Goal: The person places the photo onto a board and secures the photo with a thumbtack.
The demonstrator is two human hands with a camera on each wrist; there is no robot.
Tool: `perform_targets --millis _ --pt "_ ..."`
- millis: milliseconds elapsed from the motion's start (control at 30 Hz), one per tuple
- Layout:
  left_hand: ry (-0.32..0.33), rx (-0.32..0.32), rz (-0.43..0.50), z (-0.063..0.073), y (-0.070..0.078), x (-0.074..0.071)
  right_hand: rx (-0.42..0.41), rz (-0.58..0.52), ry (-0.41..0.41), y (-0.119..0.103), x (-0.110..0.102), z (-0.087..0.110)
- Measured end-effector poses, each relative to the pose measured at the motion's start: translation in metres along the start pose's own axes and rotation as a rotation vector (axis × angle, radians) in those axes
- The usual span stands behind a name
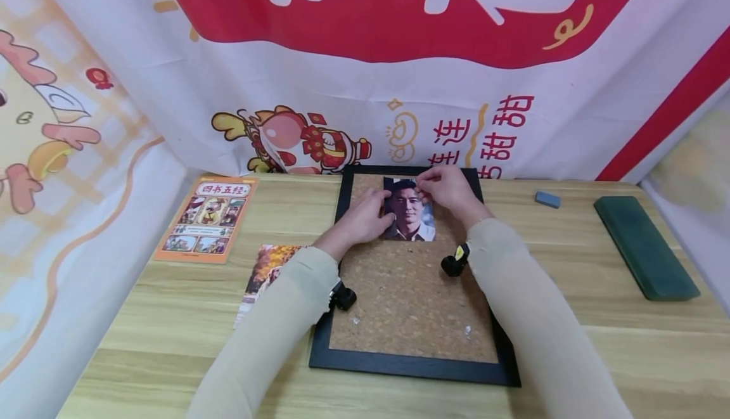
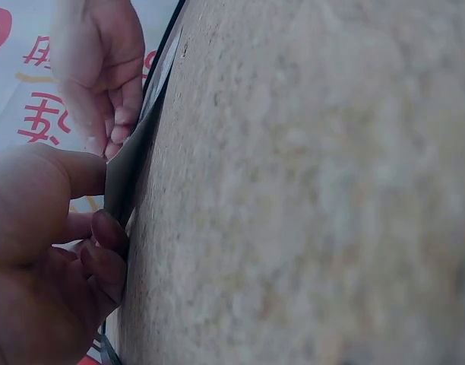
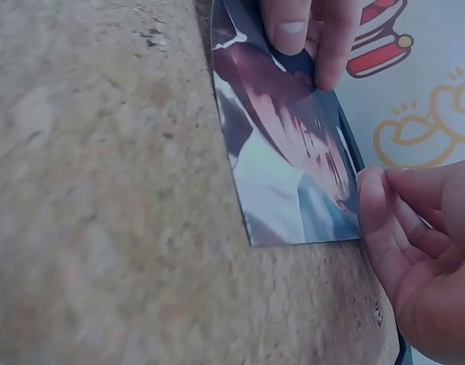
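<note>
The portrait photo (image 1: 407,219) is lying between both hands up at 12 on the corkboard (image 1: 410,298), long axis running 12-to-6, right hand (image 1: 450,189) pinching its 1 o'clock corner, left hand (image 1: 363,216) touching its 9 o'clock edge, fingers parted, while the left sleeve (image 1: 279,330)'s kinda covering another picture (image 1: 270,264) toward 8.

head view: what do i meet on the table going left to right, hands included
Orange booklet → autumn-coloured photo, partly hidden by the left sleeve → left hand → portrait photo → right hand → small blue block → dark green case.
</note>
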State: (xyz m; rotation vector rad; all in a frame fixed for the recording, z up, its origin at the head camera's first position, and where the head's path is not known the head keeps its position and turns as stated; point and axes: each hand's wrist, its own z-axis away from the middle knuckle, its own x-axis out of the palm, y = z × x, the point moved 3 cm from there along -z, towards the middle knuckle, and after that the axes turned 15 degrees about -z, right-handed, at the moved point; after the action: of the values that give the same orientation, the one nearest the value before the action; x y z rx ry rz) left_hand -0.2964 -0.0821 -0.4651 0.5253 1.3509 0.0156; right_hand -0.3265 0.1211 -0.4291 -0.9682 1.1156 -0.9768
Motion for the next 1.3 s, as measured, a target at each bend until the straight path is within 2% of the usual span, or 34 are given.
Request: perform_targets --millis 267,567,800,1000,1100,1300 --pt "-0.035 -0.023 -0.04 0.001 0.002 0.0 0.053 0.014 -0.006 -0.006 0.004 -0.012" --pt "-0.015 0.012 -0.075 0.001 0.004 0.001 0.045 0.057 -0.01 -0.01 0.013 -0.021" --pt "-0.015 0.03 -0.121 0.002 0.007 -0.003 0.143 -0.002 0.036 -0.011 0.015 -0.03" --pt "-0.025 0.013 -0.11 0.001 0.006 -0.005 0.206 -0.058 0.024 -0.016 0.018 -0.036" --pt "-0.029 0.011 -0.108 -0.002 0.003 -0.003 0.21 -0.031 0.02 -0.018 0.02 -0.038" --pt "-0.022 0.011 -0.089 -0.004 -0.003 0.004 0.231 0.107 0.007 -0.023 0.023 -0.034"
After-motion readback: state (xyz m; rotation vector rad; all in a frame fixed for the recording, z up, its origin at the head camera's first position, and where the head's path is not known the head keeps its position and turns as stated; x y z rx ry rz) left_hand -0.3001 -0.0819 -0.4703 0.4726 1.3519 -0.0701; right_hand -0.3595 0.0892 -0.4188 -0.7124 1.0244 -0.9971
